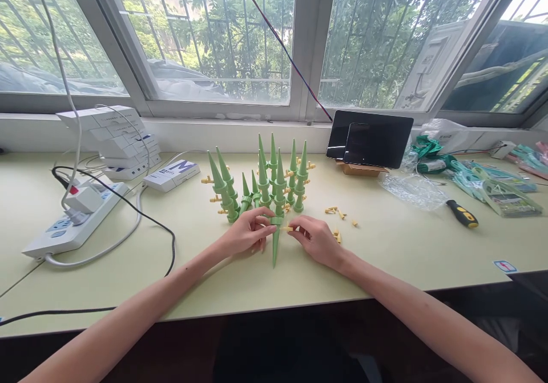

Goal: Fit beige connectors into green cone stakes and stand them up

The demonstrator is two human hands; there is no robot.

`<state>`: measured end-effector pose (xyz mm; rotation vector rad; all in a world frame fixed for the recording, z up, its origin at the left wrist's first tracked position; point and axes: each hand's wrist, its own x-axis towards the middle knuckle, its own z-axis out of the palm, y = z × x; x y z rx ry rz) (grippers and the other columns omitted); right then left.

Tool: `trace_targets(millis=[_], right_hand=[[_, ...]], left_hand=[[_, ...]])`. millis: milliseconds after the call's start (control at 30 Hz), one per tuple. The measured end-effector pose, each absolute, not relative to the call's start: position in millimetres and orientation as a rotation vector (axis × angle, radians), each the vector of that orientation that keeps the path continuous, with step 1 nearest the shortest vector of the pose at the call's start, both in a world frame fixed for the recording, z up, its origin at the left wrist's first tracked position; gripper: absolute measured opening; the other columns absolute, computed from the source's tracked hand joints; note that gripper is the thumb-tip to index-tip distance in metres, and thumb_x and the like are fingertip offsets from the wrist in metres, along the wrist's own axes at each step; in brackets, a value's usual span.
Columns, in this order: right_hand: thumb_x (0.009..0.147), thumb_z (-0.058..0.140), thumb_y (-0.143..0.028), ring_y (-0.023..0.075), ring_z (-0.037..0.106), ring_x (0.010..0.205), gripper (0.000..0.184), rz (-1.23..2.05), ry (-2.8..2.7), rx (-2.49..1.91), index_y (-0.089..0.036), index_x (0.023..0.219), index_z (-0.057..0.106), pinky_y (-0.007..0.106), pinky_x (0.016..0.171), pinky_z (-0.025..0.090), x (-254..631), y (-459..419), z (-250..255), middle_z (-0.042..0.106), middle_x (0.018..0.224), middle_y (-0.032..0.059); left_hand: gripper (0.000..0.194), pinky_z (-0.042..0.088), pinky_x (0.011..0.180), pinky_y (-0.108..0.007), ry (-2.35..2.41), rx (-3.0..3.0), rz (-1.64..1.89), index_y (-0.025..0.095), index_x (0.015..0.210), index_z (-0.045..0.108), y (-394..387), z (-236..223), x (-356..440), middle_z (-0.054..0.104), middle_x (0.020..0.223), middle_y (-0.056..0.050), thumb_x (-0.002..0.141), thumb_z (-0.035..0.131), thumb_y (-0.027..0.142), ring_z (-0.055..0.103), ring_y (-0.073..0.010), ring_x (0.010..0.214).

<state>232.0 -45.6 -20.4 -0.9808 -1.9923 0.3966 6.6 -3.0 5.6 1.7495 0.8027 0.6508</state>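
My left hand [252,230] is closed on a green plastic spike [275,247], whose pointed end aims down toward me. Between the fingertips of my right hand [315,236] is a small yellow valve [286,229], held close to the collar of that spike; whether the two touch I cannot tell. Just behind my hands several more green spikes [263,180] stand point up in stacked columns, many with yellow valves sticking out sideways. Loose yellow valves [336,210] lie on the table behind and beside my right hand.
A power strip [75,223] with plugs and cables lies at left, near stacked white boxes [124,143]. Back right, a tablet and a phone [357,145] lean on a small cardboard box [359,169]. Further right are a screwdriver [462,213], clear plastic wrap [415,192] and green packages [500,192].
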Motion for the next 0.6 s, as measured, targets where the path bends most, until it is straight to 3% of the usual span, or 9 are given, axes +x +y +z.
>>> trace_targets(millis=[367,600], right_hand=[[0.095,0.058,-0.027,0.0132,0.056,0.063,0.009,0.310,-2.039,-1.021,-0.020,0.098,0.063,0.026,0.061,0.045,232.7,-47.2,-22.4,0.067,0.089,0.0047],[0.098,0.052,-0.028,0.0164,0.059,0.071,0.014,0.262,-2.079,-1.019,-0.020,0.096,0.063,0.027,0.066,0.045,233.4,-45.9,-24.6,0.066,0.088,0.0061]], left_hand=[[0.035,0.043,0.039,-0.019,0.798,1.719,0.692,0.018,0.103,0.052,-4.0,4.5,8.5,0.060,0.061,0.004,0.085,0.065,0.045,0.056,-0.0106,0.044],[0.037,0.045,0.040,-0.020,0.775,1.709,0.683,0.017,0.105,0.054,-3.4,2.9,8.9,0.059,0.057,0.004,0.084,0.066,0.045,0.055,-0.0110,0.043]])
